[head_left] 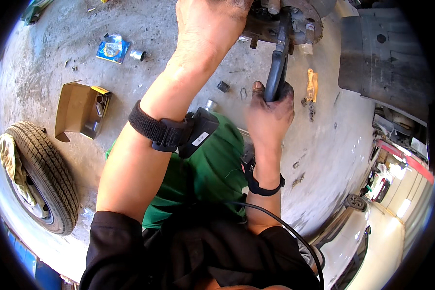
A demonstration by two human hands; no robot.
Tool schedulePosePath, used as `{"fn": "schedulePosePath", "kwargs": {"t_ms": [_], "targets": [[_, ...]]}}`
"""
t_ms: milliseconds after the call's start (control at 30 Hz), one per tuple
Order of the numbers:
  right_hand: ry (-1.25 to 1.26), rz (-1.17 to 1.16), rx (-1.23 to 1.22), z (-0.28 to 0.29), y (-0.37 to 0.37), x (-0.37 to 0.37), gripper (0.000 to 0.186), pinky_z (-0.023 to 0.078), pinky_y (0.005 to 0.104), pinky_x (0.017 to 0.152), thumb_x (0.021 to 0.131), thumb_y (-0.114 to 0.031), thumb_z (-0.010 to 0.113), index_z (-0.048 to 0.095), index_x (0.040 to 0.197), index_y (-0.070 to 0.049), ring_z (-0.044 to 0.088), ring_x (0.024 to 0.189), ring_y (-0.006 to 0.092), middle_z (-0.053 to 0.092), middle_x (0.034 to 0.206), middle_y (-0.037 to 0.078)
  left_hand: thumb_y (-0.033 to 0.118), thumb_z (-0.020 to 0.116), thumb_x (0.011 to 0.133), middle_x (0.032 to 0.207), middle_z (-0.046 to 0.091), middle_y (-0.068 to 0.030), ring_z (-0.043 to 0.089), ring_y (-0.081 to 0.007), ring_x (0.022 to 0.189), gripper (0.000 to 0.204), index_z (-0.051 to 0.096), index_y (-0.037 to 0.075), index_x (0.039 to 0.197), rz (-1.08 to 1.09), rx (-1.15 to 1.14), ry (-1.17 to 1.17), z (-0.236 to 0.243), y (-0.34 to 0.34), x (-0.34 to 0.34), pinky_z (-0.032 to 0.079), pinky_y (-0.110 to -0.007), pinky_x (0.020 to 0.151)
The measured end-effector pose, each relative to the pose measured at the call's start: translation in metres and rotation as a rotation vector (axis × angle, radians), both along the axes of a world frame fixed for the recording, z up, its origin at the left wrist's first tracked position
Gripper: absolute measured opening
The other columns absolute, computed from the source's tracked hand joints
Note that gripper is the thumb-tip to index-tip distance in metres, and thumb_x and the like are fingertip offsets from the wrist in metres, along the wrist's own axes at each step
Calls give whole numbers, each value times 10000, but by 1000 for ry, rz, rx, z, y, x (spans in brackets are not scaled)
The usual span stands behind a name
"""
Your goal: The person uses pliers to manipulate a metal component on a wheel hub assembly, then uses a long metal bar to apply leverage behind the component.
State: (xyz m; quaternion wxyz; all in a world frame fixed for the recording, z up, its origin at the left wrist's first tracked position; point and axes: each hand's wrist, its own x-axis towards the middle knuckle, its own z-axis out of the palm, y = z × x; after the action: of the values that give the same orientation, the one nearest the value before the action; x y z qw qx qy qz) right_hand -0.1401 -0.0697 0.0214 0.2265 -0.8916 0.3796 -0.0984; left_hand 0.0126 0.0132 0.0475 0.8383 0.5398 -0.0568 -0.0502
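Observation:
My right hand (271,113) is closed around the black handles of a pair of pliers (277,67). The jaws of the pliers reach up to a dirty metal wheel hub (298,14) with studs, at the top of the view. Left of the pliers, my left hand (210,21) is raised beside the hub. Its fingers run past the top edge, so what they touch or hold is hidden. Grease darkens my right fingers and thumb. Each wrist wears a black strap, and the left one carries a small black box (198,133).
On the concrete floor lie an open cardboard box (75,113) with metal parts, a blue packet (113,48), a socket (223,86) and an orange wrapper (312,84). A tyre (46,179) lies at left. A dark panel (382,53) hangs at upper right; a car (343,241) stands at lower right.

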Motion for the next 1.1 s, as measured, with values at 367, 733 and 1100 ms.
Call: {"fn": "schedulePosePath", "kwargs": {"t_ms": [367, 733, 1100], "targets": [[-204, 94, 250, -8, -7, -13, 199, 485, 392, 664, 877, -130, 704, 616, 1008, -9, 631, 689, 272, 649, 761, 81, 213, 724, 927, 958, 709, -71, 601, -89, 841, 415, 626, -109, 1171, 2, 9, -17, 2, -2, -2, 500, -239, 770], [-230, 296, 1631, 18, -48, -11, 608, 504, 231, 573, 936, -384, 586, 546, 1292, 106, 685, 794, 206, 704, 1017, 199, 202, 713, 936, 979, 707, -66, 603, -86, 855, 407, 622, -107, 1185, -12, 33, -2, -1, -1, 1, 499, -232, 773], [-229, 496, 1943, 19, -70, 3, 750, 589, 383, 640, 846, -336, 646, 428, 1357, 170, 659, 1058, 410, 583, 1230, 347, 336, 763, 885, 1037, 731, -103, 648, -114, 944, 482, 679, -44, 1169, 146, 350, -148, -10, -2, 2, 489, -245, 874]]}}
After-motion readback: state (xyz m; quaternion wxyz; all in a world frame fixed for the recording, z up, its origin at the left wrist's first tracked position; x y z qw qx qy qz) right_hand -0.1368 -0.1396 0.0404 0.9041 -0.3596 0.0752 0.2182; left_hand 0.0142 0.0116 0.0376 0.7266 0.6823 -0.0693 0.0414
